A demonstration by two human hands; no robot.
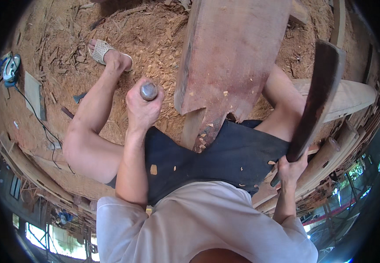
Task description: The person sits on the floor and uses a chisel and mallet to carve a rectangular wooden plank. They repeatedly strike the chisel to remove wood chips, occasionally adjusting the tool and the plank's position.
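My left hand (142, 109) is closed around an object with a round metal end (149, 91); the rest of it is hidden by my fist, so its kind is unclear. In my right hand (292, 168) is a machete (319, 96) with a broad dark blade, held upright to the right of the work. Between my legs lies a thick reddish-brown wooden slab (238, 52), its near end notched and chipped. Neither hand touches the slab. Small chips lie on the slab and on my dark shorts (190, 164).
Wood shavings (166, 65) cover the ground. A blue-and-white corded power tool (11, 68) lies at far left, near a pale flat board (33, 92). A long pale timber (352, 96) sits behind my right leg. More timbers (330, 153) line the right side.
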